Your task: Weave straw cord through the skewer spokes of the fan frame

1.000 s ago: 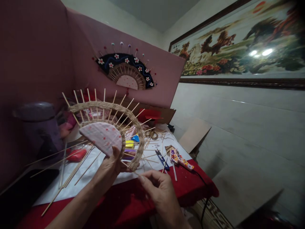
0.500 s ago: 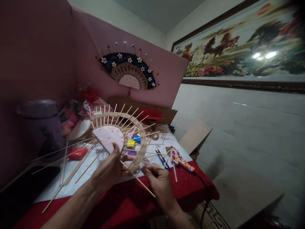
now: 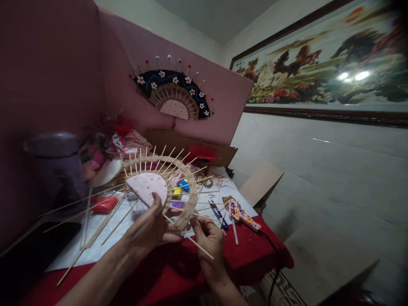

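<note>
My left hand (image 3: 149, 227) is closed on a half-made fan, its thumb pressed on the white half-disc with pink dots (image 3: 149, 187). Thin wooden sticks radiate from the disc, and a woven band of tan twine (image 3: 191, 193) runs across them in an arc. At the band's lower end, my right hand (image 3: 208, 240) is closed in a pinch close to the weave; what lies between its fingertips is hidden. The lowest stick (image 3: 197, 245) crosses in front of the right hand.
A flowered glue gun (image 3: 244, 216) and blue snips (image 3: 219, 214) lie to the right. Loose sticks (image 3: 100, 229), a red packet (image 3: 105, 205) and a purple flask (image 3: 55, 170) are on the left. A finished dark fan (image 3: 174, 91) hangs on the pink board behind.
The half-made fan has dipped slightly and shifted a little right. My right hand's fingertips have come closer to the band's lower end. Both hands keep their hold.
</note>
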A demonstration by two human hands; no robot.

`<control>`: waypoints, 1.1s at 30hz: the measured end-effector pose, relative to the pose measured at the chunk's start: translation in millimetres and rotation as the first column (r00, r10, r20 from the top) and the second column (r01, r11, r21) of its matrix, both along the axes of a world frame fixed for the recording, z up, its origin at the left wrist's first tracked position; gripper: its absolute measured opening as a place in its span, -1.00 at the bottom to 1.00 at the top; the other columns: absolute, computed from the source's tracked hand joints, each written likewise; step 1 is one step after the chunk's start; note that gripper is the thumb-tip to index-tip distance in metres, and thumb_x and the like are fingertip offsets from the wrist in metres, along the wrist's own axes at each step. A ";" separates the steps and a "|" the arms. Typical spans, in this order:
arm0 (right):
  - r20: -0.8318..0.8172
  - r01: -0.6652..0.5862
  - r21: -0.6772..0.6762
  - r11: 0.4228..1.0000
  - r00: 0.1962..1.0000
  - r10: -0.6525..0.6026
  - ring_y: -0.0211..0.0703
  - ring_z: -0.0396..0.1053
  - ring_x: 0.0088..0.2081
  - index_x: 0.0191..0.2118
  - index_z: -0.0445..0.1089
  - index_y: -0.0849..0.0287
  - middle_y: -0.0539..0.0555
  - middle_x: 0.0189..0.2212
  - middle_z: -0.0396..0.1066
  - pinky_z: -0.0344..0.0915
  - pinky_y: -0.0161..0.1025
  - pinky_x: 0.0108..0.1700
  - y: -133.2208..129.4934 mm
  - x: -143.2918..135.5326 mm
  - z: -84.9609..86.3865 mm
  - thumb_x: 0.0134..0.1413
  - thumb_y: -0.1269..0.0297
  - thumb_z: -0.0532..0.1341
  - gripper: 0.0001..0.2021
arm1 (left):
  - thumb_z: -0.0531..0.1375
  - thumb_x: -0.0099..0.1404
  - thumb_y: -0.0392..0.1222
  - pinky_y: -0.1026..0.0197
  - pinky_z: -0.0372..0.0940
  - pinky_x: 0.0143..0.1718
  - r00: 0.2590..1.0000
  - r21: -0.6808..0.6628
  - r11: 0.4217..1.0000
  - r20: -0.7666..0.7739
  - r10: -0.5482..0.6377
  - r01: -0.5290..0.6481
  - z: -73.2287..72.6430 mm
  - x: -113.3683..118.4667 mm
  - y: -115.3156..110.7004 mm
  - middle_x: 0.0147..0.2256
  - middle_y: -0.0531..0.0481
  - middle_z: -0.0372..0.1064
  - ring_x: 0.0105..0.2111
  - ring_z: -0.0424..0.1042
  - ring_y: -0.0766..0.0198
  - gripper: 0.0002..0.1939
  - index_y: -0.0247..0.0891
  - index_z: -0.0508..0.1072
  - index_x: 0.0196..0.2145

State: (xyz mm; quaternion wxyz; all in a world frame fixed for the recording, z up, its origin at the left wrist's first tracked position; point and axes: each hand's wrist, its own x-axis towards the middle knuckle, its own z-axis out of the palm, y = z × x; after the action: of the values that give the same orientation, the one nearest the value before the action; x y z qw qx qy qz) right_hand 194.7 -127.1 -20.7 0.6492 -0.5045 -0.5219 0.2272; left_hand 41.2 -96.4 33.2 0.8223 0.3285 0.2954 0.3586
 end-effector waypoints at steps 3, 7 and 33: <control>-0.029 -0.022 0.014 1.000 0.999 0.023 -0.14 0.41 -0.37 -0.40 0.47 0.24 0.11 -0.44 0.49 0.31 -0.26 -0.28 1.6 -5.6 -1.4 0.01 0.16 0.19 -0.77 | -0.05 0.16 0.30 0.12 0.36 -0.35 0.999 0.003 0.999 -0.016 -0.039 0.039 -1.2 -0.8 -0.5 -0.35 -0.19 0.45 -0.39 0.48 0.12 -0.37 -0.37 0.39 -0.26; -0.054 0.000 -0.024 1.000 0.999 -0.002 -0.15 0.40 -0.39 -0.40 0.46 0.24 0.10 -0.47 0.47 0.31 -0.26 -0.31 2.0 -9.5 -2.0 0.01 0.14 0.19 -0.75 | -0.06 0.17 0.29 0.04 0.34 -0.23 0.999 0.004 1.000 0.027 -0.031 0.031 -2.0 -0.5 0.4 -0.41 -0.17 0.44 -0.43 0.48 0.14 -0.39 -0.38 0.39 -0.29; -0.062 -0.007 0.004 1.000 0.998 0.007 -0.16 0.39 -0.40 -0.43 0.45 0.24 0.08 -0.47 0.47 0.32 -0.27 -0.32 0.8 1.7 -8.3 -0.04 0.15 0.24 -0.77 | 0.24 0.13 -0.16 0.22 0.39 -0.35 0.999 0.120 0.993 -0.029 0.015 -0.011 1.2 0.6 -7.5 -0.33 -0.22 0.48 -0.38 0.50 0.16 -0.77 -0.42 0.45 -0.35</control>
State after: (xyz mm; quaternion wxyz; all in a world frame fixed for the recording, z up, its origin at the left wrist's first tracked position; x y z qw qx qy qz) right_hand 196.4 -126.3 -29.0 0.6654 -0.4940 -0.5037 0.2440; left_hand 41.8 -103.9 34.4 0.7941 0.3809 0.2878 0.3761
